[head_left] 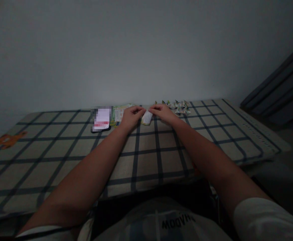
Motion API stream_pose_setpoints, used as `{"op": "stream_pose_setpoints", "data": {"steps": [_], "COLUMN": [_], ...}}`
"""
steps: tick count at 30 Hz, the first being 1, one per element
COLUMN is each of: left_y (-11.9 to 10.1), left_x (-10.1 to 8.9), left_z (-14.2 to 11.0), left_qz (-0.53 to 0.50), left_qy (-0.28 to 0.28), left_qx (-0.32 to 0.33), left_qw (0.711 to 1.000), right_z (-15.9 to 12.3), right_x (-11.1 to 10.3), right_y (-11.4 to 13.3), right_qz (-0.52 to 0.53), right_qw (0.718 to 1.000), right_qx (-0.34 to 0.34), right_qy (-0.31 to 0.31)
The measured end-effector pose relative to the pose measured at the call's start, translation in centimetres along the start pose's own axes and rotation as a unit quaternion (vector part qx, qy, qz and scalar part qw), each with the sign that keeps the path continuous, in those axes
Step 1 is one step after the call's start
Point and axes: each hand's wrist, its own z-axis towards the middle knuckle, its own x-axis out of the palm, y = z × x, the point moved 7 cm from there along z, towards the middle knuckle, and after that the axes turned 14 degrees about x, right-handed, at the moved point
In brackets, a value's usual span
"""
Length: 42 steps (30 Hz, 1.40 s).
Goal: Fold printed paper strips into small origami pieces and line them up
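Observation:
A small white printed paper piece (147, 118), with some yellow at its lower edge, is held up near the far side of the table. My left hand (132, 117) pinches its top edge from the left, fingers closed. From the right, my right hand (162, 112) pinches the same edge, its fingertips almost meeting the left ones. Beside my left hand lies a stack of green and white printed sheets (118, 113), partly hidden by that hand. Beyond my right hand sit several small folded pieces (183, 107) with pointed corners, green and white. Whether the held piece is paper or a thin wrapper is hard to tell.
A phone (101, 119) with a lit, partly blurred screen lies left of the sheets. The table wears a checked cloth (146, 160) with an orange figure (8, 140) at left. A plain wall (146, 50) rises behind, and a dark curtain (282, 77) hangs at right.

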Motion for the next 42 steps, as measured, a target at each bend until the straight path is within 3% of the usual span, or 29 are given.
{"op": "stream_pose_setpoints", "data": {"steps": [3,9,17,23,32,37,42], "left_y": [0.3,1.3,-1.0,-1.2,0.9,1.5,1.1], "left_x": [-0.7,-0.8,-1.2,-1.0,0.4,1.0,0.9], "left_z": [0.2,0.3,0.1,0.2,-0.1,-0.6,-0.5], "left_qz": [-0.006,-0.022,0.071,0.084,-0.096,-0.066,-0.023], "left_qy": [-0.044,-0.064,-0.081,-0.065,-0.009,0.055,0.064], "left_qx": [-0.004,0.000,0.044,0.045,-0.065,-0.093,-0.063], "left_qw": [0.999,0.998,0.993,0.993,0.993,0.992,0.996], "right_z": [0.1,0.1,0.5,0.5,0.9,1.3,0.9], "right_x": [-0.1,-0.2,-0.2,-0.8,-1.3,-2.4,-2.3], "right_y": [-0.3,-0.1,0.1,0.0,-0.8,-0.9,-0.4], "right_qz": [0.021,0.013,0.015,0.027,0.034,0.007,0.012], "right_qw": [1.000,1.000,1.000,0.999,0.999,0.999,0.997], "right_qx": [0.013,0.009,-0.005,-0.020,-0.009,-0.026,-0.033], "right_qy": [0.013,0.007,-0.023,-0.028,-0.023,-0.047,-0.071]}}
